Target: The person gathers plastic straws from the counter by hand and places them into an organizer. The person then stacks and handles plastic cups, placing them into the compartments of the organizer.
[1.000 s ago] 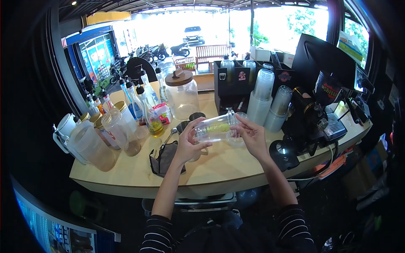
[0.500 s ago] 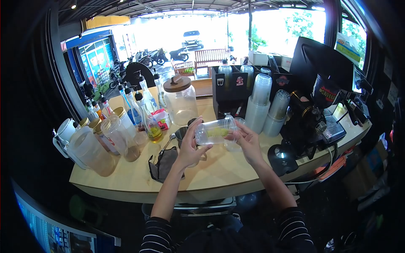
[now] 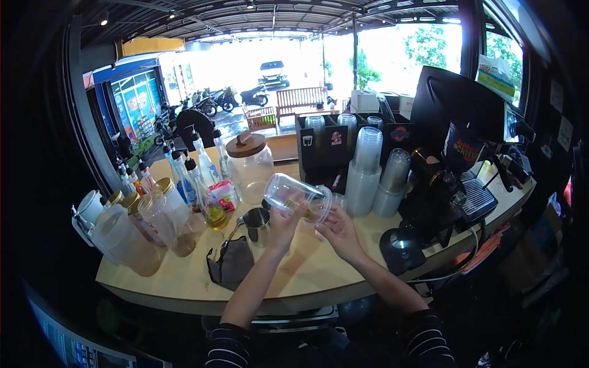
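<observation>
A clear plastic cup (image 3: 287,190) with a printed label lies tilted in the air over the counter, its rim toward the lower right. My left hand (image 3: 286,224) grips its side from below. Near the rim, my right hand (image 3: 338,232) holds the cup with thumb and fingers. Just left of my left hand, a metal pitcher (image 3: 256,228) stands on the counter. A dark grey cloth (image 3: 231,264) lies in front of the pitcher. Behind the cup is a big clear jar (image 3: 253,175) with a brown lid.
Pump bottles (image 3: 210,208) and plastic jugs (image 3: 129,242) crowd the wooden counter's (image 3: 184,288) left side. Stacked cups (image 3: 363,178) stand by a black organizer (image 3: 322,147). At the right are a coffee grinder (image 3: 457,150), a drip tray (image 3: 478,196) and a black round-ended device (image 3: 402,248).
The cup has turned from nearly level to tilted, its rim now lower right. Both hands have shifted with it, my left hand now under its side. The view has tipped upward.
</observation>
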Demonstrator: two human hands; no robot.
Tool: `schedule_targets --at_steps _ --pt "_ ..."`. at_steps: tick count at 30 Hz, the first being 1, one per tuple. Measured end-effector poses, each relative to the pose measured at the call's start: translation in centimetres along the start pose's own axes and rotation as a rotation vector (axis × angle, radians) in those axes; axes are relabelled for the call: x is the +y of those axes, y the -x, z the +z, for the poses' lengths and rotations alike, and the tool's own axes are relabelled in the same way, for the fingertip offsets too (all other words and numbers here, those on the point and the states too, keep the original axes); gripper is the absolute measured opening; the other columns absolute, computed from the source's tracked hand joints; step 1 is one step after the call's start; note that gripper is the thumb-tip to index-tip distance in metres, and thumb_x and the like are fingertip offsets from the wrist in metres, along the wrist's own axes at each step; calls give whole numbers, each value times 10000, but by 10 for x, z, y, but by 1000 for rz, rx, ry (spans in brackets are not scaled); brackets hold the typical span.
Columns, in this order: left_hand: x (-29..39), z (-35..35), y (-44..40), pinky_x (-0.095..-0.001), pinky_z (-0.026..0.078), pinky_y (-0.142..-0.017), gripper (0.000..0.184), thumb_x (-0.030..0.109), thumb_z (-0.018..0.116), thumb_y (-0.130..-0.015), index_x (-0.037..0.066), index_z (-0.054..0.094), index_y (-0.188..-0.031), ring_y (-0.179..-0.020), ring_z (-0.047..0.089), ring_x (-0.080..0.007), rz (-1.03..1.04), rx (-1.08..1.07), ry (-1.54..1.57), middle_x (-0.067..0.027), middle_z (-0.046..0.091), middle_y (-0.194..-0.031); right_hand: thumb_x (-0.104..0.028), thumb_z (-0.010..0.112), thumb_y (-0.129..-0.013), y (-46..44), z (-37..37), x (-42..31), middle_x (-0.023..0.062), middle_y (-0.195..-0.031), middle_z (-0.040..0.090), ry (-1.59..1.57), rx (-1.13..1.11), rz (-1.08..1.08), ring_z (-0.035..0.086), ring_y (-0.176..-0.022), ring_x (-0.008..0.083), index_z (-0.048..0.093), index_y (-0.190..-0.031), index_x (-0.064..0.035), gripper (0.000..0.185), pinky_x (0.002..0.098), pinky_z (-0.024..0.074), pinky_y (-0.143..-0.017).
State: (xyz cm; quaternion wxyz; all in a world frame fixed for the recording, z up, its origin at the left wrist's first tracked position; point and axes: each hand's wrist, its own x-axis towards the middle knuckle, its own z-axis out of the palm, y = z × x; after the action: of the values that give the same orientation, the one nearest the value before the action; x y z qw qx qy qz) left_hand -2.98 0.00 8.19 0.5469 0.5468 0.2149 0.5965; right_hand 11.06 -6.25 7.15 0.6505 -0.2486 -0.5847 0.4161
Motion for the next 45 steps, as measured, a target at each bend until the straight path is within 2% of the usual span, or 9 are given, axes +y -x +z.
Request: schedule_targets --at_steps 2,4,10,17,21,24,28,31,45 --pt "8 1 -11 -303 403 -933 611 121 719 -759 -28 356 -1226 -1111 484 -197 88 -45 -62 -136 489 -1176 -27 594 -833 -5 -13 -14 127 -1152 505 73 16 -8 557 -1017 186 380 -1199 -18 424 306 438 -879" --pt "22 16 -19 -317 421 -929 654 86 761 -701 -12 359 -1209 -1086 503 -191 188 -57 -93 -128 494 -1161 -76 696 -744 -17 -29 -41 110 -1129 475 763 184 -175 566 -945 188 392 -1209 -38 556 316 453 -815" --pt "33 65 -74 -347 434 -895 746 164 815 -605 9 393 -1200 -1049 529 -224 514 -207 -500 -128 522 -1101 -302 710 -706 -77 -30 -123 110 -1090 479 1248 -20 -459 579 -896 259 402 -1262 -149 654 366 498 -689" --pt "37 122 -161 -383 406 -907 702 226 773 -648 14 402 -1205 -1087 493 -299 761 -164 -682 -162 481 -1162 -404 687 -699 -180 -110 -152 135 -1099 495 1448 154 -539 602 -887 316 427 -1240 -140 655 414 501 -710" --pt "4 121 -207 -395 377 -937 506 179 657 -776 -5 425 -1186 -1107 482 -322 770 -47 -799 -190 496 -1167 -426 684 -707 -239 -163 -171 167 -1118 496 1525 268 -399 589 -950 339 412 -1244 -130 670 427 499 -756" --pt "-20 116 -223 -429 324 -990 446 276 531 -866 -23 442 -1185 -1162 448 -340 425 -249 -970 -213 484 -1215 -440 677 -715 -269 -198 -157 163 -1156 491 1672 282 -174 582 -991 332 408 -1246 -140 666 420 496 -796" --pt "-44 113 -227 -414 213 -1066 434 273 445 -915 -19 430 -1237 -1280 332 -338 433 -288 -1236 -226 422 -1312 -448 680 -700 -292 -221 -145 154 -1194 518 1745 205 77 565 -1053 300 440 -1265 -168 674 394 474 -870" --pt "-48 113 -224 -483 174 -1073 464 314 422 -915 -16 424 -1241 -1289 322 -321 461 -293 -1242 -204 408 -1330 -419 688 -676 -314 -239 -128 128 -1196 554 1725 110 126 553 -1083 267 464 -1277 -184 684 376 458 -903" --pt "-48 116 -216 -481 206 -1063 390 248 486 -884 35 443 -1209 -1269 353 -315 547 -255 -1266 -175 422 -1328 -369 812 -540 -333 -267 -92 72 -1215 556 1688 -195 519 544 -1091 232 566 -1191 -131 735 324 427 -938"
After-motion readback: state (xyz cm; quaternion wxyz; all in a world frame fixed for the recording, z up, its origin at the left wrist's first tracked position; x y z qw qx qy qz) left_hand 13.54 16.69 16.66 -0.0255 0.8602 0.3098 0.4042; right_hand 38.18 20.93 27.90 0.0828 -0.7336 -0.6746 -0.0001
